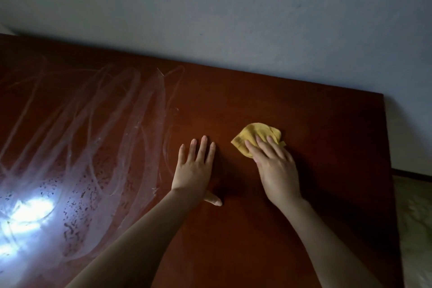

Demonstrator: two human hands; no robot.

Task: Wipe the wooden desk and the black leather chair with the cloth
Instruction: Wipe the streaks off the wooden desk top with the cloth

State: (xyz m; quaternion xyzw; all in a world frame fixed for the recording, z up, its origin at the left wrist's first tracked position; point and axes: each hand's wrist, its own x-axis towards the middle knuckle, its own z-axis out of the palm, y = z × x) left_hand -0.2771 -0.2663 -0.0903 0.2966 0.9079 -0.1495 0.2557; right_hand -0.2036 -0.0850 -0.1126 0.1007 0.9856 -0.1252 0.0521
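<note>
Starting at the left, the wooden desk (327, 206) carries pale, looping smears (93, 124) across its dark red-brown top, with a bright glare (28, 213) low in that corner. These look like damp trails, so that side seems to have been gone over already.

Near the middle, the left hand (195, 166) lies flat on the bare wood, fingers straight and slightly spread, thumb out to the side, holding nothing. It appears to serve as a brace.

Just to its right, and not touching it, the yellow cloth (254, 133) sits bunched on the desk top. The right hand (277, 166) presses down on it with straight fingers laid over its near half, not curled around it. The far edge of the cloth shows beyond the fingertips.

The cloth looks soft, light and limp. It will likely crumple or roll under a push, so a flat palm over its middle should keep it spread. Gathering a fold between thumb and fingers would suit lifting it. The polished top looks hard and slick, so the cloth should glide easily.

Further right, the wood looks dull and free of streaks as far as its edge, and probably needs wiping next. Pale flooring (416, 217) shows beyond that edge. The black leather chair is not in view.
</note>
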